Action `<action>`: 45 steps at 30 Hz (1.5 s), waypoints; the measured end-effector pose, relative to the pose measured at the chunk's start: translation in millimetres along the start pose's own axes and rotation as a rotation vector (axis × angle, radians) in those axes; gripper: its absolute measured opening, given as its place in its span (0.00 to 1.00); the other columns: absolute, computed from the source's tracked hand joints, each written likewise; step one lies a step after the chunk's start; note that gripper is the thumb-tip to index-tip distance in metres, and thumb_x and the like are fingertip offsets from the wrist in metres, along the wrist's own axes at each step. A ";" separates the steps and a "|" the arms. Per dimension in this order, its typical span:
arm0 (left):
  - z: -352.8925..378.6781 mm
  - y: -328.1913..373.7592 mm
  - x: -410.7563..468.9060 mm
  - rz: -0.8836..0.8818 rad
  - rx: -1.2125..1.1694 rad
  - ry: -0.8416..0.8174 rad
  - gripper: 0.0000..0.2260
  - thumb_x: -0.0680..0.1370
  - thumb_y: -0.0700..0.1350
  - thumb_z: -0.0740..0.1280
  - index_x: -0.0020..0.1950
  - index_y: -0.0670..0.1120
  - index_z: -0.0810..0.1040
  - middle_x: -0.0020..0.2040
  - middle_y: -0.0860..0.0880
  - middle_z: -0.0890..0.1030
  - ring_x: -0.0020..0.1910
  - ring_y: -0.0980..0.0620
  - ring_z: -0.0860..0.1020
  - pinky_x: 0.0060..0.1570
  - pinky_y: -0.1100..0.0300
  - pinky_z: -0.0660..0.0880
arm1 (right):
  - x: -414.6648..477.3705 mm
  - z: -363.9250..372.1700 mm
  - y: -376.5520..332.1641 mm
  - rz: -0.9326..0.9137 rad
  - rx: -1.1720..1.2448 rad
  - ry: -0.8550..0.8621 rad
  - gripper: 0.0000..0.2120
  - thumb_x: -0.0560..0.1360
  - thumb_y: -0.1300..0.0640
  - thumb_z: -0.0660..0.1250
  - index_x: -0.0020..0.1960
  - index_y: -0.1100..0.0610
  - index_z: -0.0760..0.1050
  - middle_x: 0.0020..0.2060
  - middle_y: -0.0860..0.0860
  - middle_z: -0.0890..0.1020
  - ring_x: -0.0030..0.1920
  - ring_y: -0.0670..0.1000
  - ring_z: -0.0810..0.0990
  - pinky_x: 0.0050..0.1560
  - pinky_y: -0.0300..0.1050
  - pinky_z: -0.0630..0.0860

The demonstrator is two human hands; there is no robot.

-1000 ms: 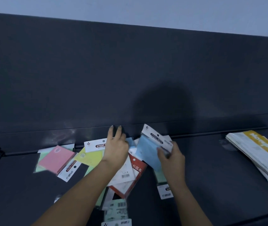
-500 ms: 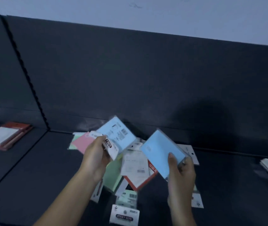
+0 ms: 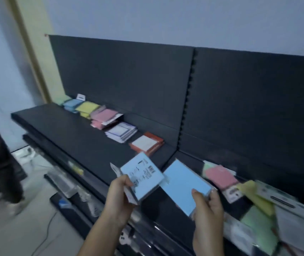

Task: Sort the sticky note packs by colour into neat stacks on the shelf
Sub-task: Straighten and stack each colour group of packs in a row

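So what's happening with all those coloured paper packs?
A person is sorting sticky note packs by colour. The left hand holds a blue pack with a barcode showing, and the right hand holds a plain blue pack. Further along the shelf lie a green stack, a blue stack, a yellow stack and a pink stack. A mixed pile waits at the right.

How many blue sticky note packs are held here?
2: a light blue square pack with barcode up in the left hand; a plain light blue pack in the right hand. More may hide underneath.
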State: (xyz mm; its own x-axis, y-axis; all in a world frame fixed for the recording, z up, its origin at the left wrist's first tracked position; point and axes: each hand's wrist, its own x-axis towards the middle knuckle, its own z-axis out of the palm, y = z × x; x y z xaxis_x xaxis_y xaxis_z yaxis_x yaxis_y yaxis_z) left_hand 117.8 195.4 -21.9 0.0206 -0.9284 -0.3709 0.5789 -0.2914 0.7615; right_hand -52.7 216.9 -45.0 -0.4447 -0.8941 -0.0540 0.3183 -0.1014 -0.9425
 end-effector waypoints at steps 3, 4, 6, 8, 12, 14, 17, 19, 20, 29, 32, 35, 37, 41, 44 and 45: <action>-55.6 41.0 12.0 0.041 0.045 0.053 0.19 0.72 0.29 0.54 0.27 0.38 0.79 0.29 0.43 0.82 0.35 0.49 0.83 0.30 0.59 0.78 | -17.1 70.2 29.0 -0.007 -0.041 -0.105 0.07 0.76 0.66 0.63 0.44 0.55 0.74 0.31 0.45 0.83 0.30 0.41 0.79 0.31 0.36 0.73; -73.5 53.9 16.0 0.049 0.039 0.067 0.15 0.73 0.30 0.56 0.35 0.37 0.81 0.36 0.43 0.84 0.38 0.48 0.84 0.31 0.58 0.78 | -22.3 92.6 36.7 0.003 -0.043 -0.127 0.07 0.76 0.66 0.63 0.45 0.55 0.75 0.35 0.47 0.84 0.34 0.44 0.81 0.34 0.40 0.74; -107.9 79.9 20.5 0.066 0.011 0.109 0.09 0.75 0.31 0.60 0.50 0.37 0.78 0.46 0.42 0.85 0.41 0.47 0.84 0.31 0.58 0.79 | -29.0 132.7 52.1 0.016 -0.047 -0.164 0.07 0.76 0.65 0.62 0.45 0.55 0.75 0.35 0.47 0.84 0.34 0.44 0.81 0.35 0.40 0.74; -139.5 100.6 24.4 0.083 -0.014 0.156 0.11 0.75 0.31 0.62 0.56 0.36 0.76 0.47 0.41 0.84 0.40 0.46 0.84 0.30 0.58 0.78 | -33.1 166.9 64.2 0.024 -0.047 -0.192 0.08 0.76 0.66 0.62 0.43 0.55 0.74 0.32 0.46 0.83 0.30 0.41 0.79 0.30 0.34 0.74; -187.7 130.8 30.9 0.139 -0.046 0.273 0.11 0.75 0.33 0.65 0.57 0.38 0.76 0.45 0.42 0.85 0.40 0.46 0.84 0.31 0.55 0.79 | -36.9 218.5 88.0 0.076 -0.069 -0.258 0.04 0.77 0.65 0.63 0.48 0.56 0.74 0.35 0.45 0.83 0.33 0.41 0.79 0.35 0.33 0.75; -207.1 142.2 38.3 0.165 -0.071 0.323 0.11 0.75 0.34 0.66 0.57 0.39 0.75 0.44 0.43 0.85 0.39 0.46 0.84 0.33 0.55 0.78 | -36.3 241.1 97.0 0.128 -0.071 -0.279 0.07 0.77 0.63 0.63 0.55 0.60 0.72 0.44 0.52 0.83 0.44 0.49 0.81 0.46 0.42 0.76; -228.9 159.9 53.6 0.200 -0.107 0.341 0.09 0.74 0.35 0.67 0.54 0.39 0.76 0.42 0.44 0.85 0.38 0.47 0.84 0.31 0.57 0.78 | -26.6 276.0 107.6 0.155 -0.088 -0.311 0.05 0.77 0.63 0.63 0.49 0.54 0.70 0.42 0.50 0.79 0.41 0.47 0.76 0.43 0.40 0.72; -243.0 171.2 68.8 0.213 -0.132 0.359 0.08 0.75 0.34 0.66 0.52 0.41 0.77 0.42 0.45 0.85 0.38 0.47 0.84 0.29 0.58 0.78 | -13.5 298.9 121.1 0.163 -0.075 -0.320 0.08 0.77 0.63 0.64 0.49 0.53 0.67 0.43 0.51 0.77 0.40 0.47 0.74 0.41 0.38 0.68; -250.3 177.3 77.3 0.216 -0.140 0.371 0.08 0.75 0.34 0.66 0.52 0.41 0.77 0.42 0.45 0.85 0.39 0.47 0.84 0.30 0.57 0.79 | -7.4 311.5 127.6 0.172 -0.074 -0.329 0.09 0.77 0.63 0.64 0.49 0.51 0.65 0.41 0.50 0.75 0.38 0.46 0.72 0.39 0.38 0.67; -292.0 266.2 187.3 0.208 -0.118 0.433 0.08 0.75 0.32 0.64 0.50 0.41 0.77 0.40 0.44 0.85 0.36 0.46 0.84 0.26 0.59 0.78 | 61.7 449.2 179.7 0.257 0.026 -0.298 0.07 0.77 0.67 0.62 0.52 0.58 0.75 0.43 0.54 0.83 0.43 0.54 0.81 0.44 0.49 0.77; -295.0 296.2 221.1 0.207 -0.110 0.442 0.09 0.75 0.32 0.65 0.54 0.40 0.77 0.44 0.43 0.85 0.39 0.45 0.84 0.29 0.57 0.78 | 80.9 492.8 181.8 0.224 0.060 -0.242 0.08 0.77 0.65 0.62 0.49 0.54 0.75 0.42 0.49 0.83 0.41 0.48 0.82 0.40 0.42 0.79; -300.8 317.0 250.2 0.199 -0.136 0.435 0.09 0.75 0.33 0.64 0.53 0.40 0.77 0.42 0.43 0.85 0.35 0.47 0.84 0.26 0.58 0.77 | 95.9 524.4 184.9 0.154 0.076 -0.194 0.09 0.77 0.65 0.62 0.50 0.52 0.74 0.41 0.46 0.84 0.41 0.45 0.83 0.37 0.37 0.78; -305.4 328.1 268.8 0.179 -0.144 0.422 0.08 0.75 0.32 0.63 0.52 0.40 0.78 0.40 0.44 0.85 0.35 0.47 0.84 0.25 0.58 0.78 | 105.4 539.7 184.9 0.120 0.079 -0.144 0.09 0.77 0.66 0.62 0.51 0.53 0.74 0.41 0.46 0.84 0.39 0.43 0.83 0.33 0.34 0.78; -313.7 355.1 315.9 0.124 -0.100 0.363 0.08 0.76 0.33 0.63 0.53 0.41 0.77 0.42 0.44 0.85 0.37 0.46 0.84 0.26 0.57 0.78 | 129.6 563.1 187.7 0.090 0.020 -0.037 0.08 0.76 0.68 0.62 0.41 0.58 0.68 0.39 0.55 0.79 0.36 0.51 0.79 0.37 0.45 0.77; -315.9 381.6 361.0 0.089 -0.034 0.297 0.08 0.76 0.33 0.63 0.52 0.42 0.77 0.40 0.45 0.85 0.36 0.47 0.84 0.26 0.57 0.78 | 149.5 576.6 193.5 0.038 -0.060 0.037 0.07 0.75 0.67 0.64 0.41 0.61 0.68 0.40 0.57 0.79 0.40 0.55 0.77 0.38 0.45 0.73; -315.3 391.1 377.0 0.083 -0.005 0.273 0.08 0.76 0.32 0.63 0.51 0.42 0.77 0.40 0.46 0.85 0.36 0.47 0.84 0.26 0.57 0.78 | 155.4 581.7 194.3 0.022 -0.079 0.044 0.04 0.75 0.67 0.64 0.44 0.63 0.69 0.42 0.58 0.79 0.41 0.55 0.78 0.37 0.44 0.75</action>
State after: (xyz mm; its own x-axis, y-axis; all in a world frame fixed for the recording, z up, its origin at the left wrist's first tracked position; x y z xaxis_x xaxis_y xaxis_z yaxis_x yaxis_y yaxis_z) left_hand 609.0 -196.0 -31.5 0.2861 -0.8527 -0.4371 0.5702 -0.2151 0.7929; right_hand 427.1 -195.6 -44.8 -0.4754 -0.8754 -0.0879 0.2624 -0.0457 -0.9639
